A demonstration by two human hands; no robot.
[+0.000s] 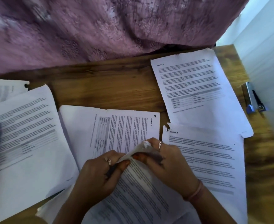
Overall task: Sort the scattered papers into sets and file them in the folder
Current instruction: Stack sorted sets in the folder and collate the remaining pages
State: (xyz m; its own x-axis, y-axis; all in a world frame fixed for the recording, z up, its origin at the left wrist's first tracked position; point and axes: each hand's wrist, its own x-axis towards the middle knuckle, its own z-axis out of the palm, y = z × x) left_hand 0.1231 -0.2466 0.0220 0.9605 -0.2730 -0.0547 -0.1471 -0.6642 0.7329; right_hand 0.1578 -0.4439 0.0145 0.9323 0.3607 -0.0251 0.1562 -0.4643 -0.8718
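Note:
Printed paper sets lie spread over a wooden table (104, 88). My left hand (99, 173) and my right hand (167, 162) both pinch the lifted top corner of a near set of papers (138, 191) in front of me. Behind it lies a sideways set headed Section 6 (110, 126). A Section 4 set (213, 159) sits to the right, partly under my right wrist. A Section 2 set (196, 88) lies at the back right. More sets (29, 135) overlap at the left. No folder shows in this view.
A grey and blue stapler (254, 99) stands at the table's right edge beside a white wall (265, 46). A purple patterned cloth (100, 29) hangs along the far edge of the table.

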